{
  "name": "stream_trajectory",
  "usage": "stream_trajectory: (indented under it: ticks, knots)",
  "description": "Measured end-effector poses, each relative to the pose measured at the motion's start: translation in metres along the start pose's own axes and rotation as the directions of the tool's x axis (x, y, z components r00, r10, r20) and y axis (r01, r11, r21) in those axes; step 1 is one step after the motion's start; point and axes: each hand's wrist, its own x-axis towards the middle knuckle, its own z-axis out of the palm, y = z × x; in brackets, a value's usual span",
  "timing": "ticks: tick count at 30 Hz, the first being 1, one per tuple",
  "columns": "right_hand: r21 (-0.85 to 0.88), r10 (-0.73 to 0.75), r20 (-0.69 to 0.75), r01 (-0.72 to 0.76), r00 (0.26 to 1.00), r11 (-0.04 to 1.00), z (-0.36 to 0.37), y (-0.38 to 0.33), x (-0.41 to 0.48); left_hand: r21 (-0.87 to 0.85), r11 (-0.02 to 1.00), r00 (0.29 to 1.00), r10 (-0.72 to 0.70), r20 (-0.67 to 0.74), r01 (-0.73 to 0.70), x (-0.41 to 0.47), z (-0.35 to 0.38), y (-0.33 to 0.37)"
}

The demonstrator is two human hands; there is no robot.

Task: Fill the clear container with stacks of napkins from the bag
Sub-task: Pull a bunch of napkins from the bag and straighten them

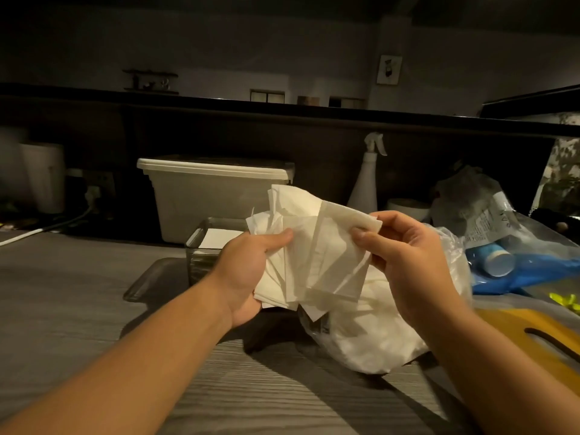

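Observation:
A loose, uneven bunch of white napkins [317, 246] is held up in the middle of the view. My left hand [248, 271] grips its lower left side with the thumb on top. My right hand [405, 255] pinches the upper right corner of the front napkin. Behind my left hand stands the clear container [204, 243], with some white napkins lying flat inside it. Below the bunch lies the clear plastic bag [370, 334] on the grey wooden counter [78, 293], with more white napkins in it.
A lidded whitish plastic tub [216, 193] stands behind the container. A white spray bottle [365, 177] stands at the back wall. On the right lie a blue bottle [499, 263] in a plastic bag and a yellow board [533, 334]. A white cable [47, 227] runs at the left.

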Motion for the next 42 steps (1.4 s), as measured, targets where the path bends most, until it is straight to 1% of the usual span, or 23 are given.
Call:
stream_trajectory:
  ticks: [2, 4, 6, 10, 12, 13, 15, 17, 19, 22, 25, 27, 31, 34, 38, 40, 42]
  knots:
    - [-0.012, -0.017, 0.109, 0.018, 0.994, 1.000, 0.003, -0.004, -0.002, -0.006, 1.000, 1.000, 0.012, 0.004, -0.012, 0.001, 0.000, -0.001]
    - [-0.097, -0.032, 0.154, 0.047, 0.988, 0.994, 0.009, -0.001, -0.007, -0.007, 1.000, 1.000, -0.005, 0.019, 0.005, 0.000, 0.001, -0.004]
    - [-0.159, -0.050, 0.118, 0.069, 0.992, 0.985, 0.013, 0.003, -0.009, -0.004, 1.000, 0.999, -0.019, 0.045, 0.019, -0.001, 0.003, -0.006]
    - [-0.202, -0.063, 0.059, 0.074, 0.996, 0.977, 0.015, 0.008, -0.010, 0.002, 0.999, 0.991, -0.041, 0.129, 0.041, -0.005, 0.005, -0.004]
    - [-0.220, -0.059, 0.047, 0.068, 0.997, 0.973, 0.017, 0.009, -0.011, 0.077, 0.997, 0.989, 0.012, 0.148, -0.023, -0.004, 0.005, -0.007]
    - [-0.242, -0.061, 0.040, 0.069, 0.997, 0.968, 0.018, 0.009, -0.011, 0.128, 0.990, 0.990, 0.046, 0.134, -0.063, -0.003, 0.005, -0.009]
    - [-0.286, -0.033, 0.018, 0.037, 0.999, 0.958, 0.019, 0.010, -0.010, 0.169, 0.980, 0.991, 0.094, 0.094, -0.108, -0.001, 0.004, -0.012]
    - [-0.260, 0.035, 0.010, -0.031, 0.999, 0.965, 0.018, 0.010, -0.008, 0.187, 0.975, 0.991, 0.106, 0.087, -0.121, 0.000, 0.004, -0.013]
    - [-0.228, 0.070, 0.029, -0.062, 0.997, 0.972, 0.018, 0.010, -0.007, 0.204, 0.972, 0.991, 0.103, 0.084, -0.118, -0.001, 0.004, -0.012]
    - [-0.219, 0.042, 0.048, -0.031, 0.998, 0.975, 0.017, 0.009, -0.008, 0.194, 0.975, 0.991, 0.096, 0.089, -0.112, -0.003, 0.005, -0.010]
    - [-0.223, 0.023, 0.061, -0.009, 0.998, 0.975, 0.019, 0.008, -0.010, 0.082, 0.996, 0.994, 0.027, 0.106, -0.035, -0.004, 0.006, -0.007]
    - [-0.241, 0.018, 0.053, -0.005, 0.998, 0.971, 0.019, 0.007, -0.011, 0.023, 1.000, 0.996, -0.019, 0.086, 0.017, -0.003, 0.006, -0.005]
    - [-0.199, 0.027, 0.035, -0.019, 0.999, 0.980, 0.017, 0.007, -0.010, 0.002, 1.000, 0.998, -0.024, 0.058, 0.024, -0.003, 0.005, -0.004]
    - [-0.125, 0.054, -0.011, -0.055, 0.998, 0.991, 0.012, 0.007, -0.006, -0.019, 1.000, 0.999, -0.021, 0.035, 0.022, -0.002, 0.005, -0.002]
    - [0.085, 0.121, -0.061, -0.116, 0.991, 0.990, 0.003, 0.004, 0.001, -0.021, 0.999, 0.999, -0.030, -0.018, 0.030, 0.000, 0.000, 0.002]
    - [0.125, 0.135, -0.036, -0.130, 0.990, 0.984, 0.000, 0.000, 0.002, -0.017, 0.999, 0.999, -0.029, -0.043, 0.028, 0.001, -0.001, 0.003]
    - [0.099, 0.126, 0.033, -0.129, 0.991, 0.987, -0.001, -0.003, 0.001, -0.010, 1.000, 0.998, -0.025, -0.060, 0.024, 0.002, -0.002, 0.003]
